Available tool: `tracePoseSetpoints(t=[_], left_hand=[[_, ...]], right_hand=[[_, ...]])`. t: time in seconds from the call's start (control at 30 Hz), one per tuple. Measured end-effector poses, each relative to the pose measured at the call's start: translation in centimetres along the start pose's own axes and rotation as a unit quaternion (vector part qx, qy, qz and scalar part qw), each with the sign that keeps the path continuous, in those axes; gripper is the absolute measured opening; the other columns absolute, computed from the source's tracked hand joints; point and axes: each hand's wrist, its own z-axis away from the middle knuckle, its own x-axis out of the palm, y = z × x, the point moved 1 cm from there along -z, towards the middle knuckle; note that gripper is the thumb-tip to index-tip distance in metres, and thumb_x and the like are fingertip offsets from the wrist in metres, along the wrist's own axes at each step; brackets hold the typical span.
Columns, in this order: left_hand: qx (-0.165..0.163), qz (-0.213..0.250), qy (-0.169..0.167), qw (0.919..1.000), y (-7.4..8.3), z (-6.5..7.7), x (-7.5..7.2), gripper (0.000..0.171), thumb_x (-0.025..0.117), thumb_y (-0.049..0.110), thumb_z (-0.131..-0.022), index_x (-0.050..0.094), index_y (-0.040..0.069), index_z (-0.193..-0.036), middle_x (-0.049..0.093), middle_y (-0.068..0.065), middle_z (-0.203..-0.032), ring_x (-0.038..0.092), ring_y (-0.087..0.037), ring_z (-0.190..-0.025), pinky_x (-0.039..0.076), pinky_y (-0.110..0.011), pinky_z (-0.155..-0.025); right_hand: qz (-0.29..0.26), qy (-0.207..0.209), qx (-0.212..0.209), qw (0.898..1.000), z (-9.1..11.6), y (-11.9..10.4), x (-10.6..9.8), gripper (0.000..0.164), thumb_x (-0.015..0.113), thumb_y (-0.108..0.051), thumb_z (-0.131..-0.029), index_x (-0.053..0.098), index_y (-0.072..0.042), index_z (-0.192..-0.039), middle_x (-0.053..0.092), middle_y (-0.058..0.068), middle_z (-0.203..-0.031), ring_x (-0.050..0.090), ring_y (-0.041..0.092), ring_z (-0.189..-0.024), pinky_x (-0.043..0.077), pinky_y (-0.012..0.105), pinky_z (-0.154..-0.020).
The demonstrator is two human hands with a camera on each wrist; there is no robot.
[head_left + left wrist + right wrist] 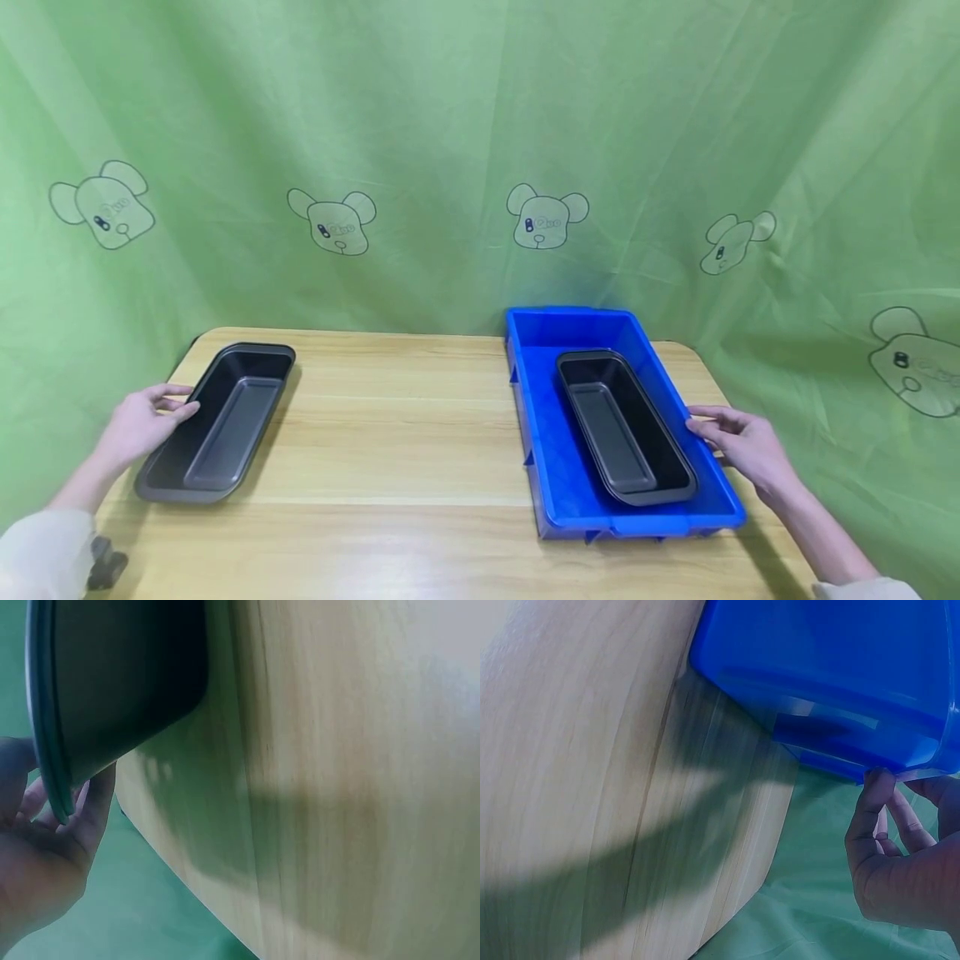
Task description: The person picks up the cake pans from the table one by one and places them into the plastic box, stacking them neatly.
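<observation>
At the left side of the table, my left hand (146,421) pinches the outer rim of a dark loaf pan (232,433), thumb over the edge and fingers beneath. In the left wrist view the pan (127,675) shows its side above the tabletop, with a shadow below. On the right stands a blue plastic bin (551,479), and a second dark loaf pan (621,442) lies inside it, open side up. My right hand (746,446) grips the bin's right rim, its fingertips curled under the edge in the right wrist view.
The wooden table (390,433) stretches between the pan and the bin. A green curtain (435,275) with printed bear heads hangs behind and around both sides of it. A small dark object (107,564) shows beside the left sleeve.
</observation>
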Motion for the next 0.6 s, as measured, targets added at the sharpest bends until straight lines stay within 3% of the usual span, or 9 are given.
tracePoseSetpoints(t=[0.1,0.23,0.33,0.6], left_hand=[[0.002,-0.013,-0.012,0.9998,0.22,-0.12,-0.24,0.047,0.065,0.023,-0.103,0.060,-0.014,-0.132,0.077,-0.030,-0.105,0.074,-0.045,-0.095,0.050,-0.026,-0.072],[0.005,-0.022,-0.035,0.9991,0.37,-0.43,-0.66,0.047,0.065,0.021,-0.103,0.058,-0.016,-0.132,0.078,-0.029,-0.100,0.073,-0.049,-0.098,0.052,-0.035,-0.075],[0.006,-0.024,-0.050,0.9985,0.38,-0.70,-0.88,0.045,0.065,0.019,-0.103,0.058,-0.017,-0.130,0.078,-0.027,-0.098,0.075,-0.041,-0.091,0.052,-0.035,-0.075],[0.009,-0.010,-0.071,0.9974,0.35,-0.65,-0.97,0.043,0.067,0.018,-0.102,0.058,-0.015,-0.128,0.080,-0.019,-0.093,0.068,-0.009,-0.080,0.045,-0.020,-0.072]], right_hand=[[-0.001,0.000,0.000,1.000,-0.04,0.00,0.00,0.053,0.072,-0.037,-0.101,0.064,0.001,-0.138,0.075,-0.026,-0.089,0.072,0.004,-0.079,0.065,0.031,-0.069],[-0.002,-0.002,0.000,1.000,-0.06,-0.09,0.01,0.051,0.072,-0.036,-0.101,0.066,-0.001,-0.137,0.075,-0.026,-0.088,0.072,0.003,-0.079,0.065,0.031,-0.069],[-0.002,-0.003,-0.002,1.000,-0.02,-0.18,0.03,0.049,0.072,-0.036,-0.101,0.067,-0.002,-0.136,0.075,-0.027,-0.088,0.071,0.003,-0.079,0.065,0.031,-0.069],[-0.002,-0.004,-0.001,1.000,0.04,-0.19,0.00,0.050,0.072,-0.036,-0.101,0.066,0.000,-0.137,0.075,-0.026,-0.088,0.072,0.004,-0.079,0.065,0.031,-0.069]])
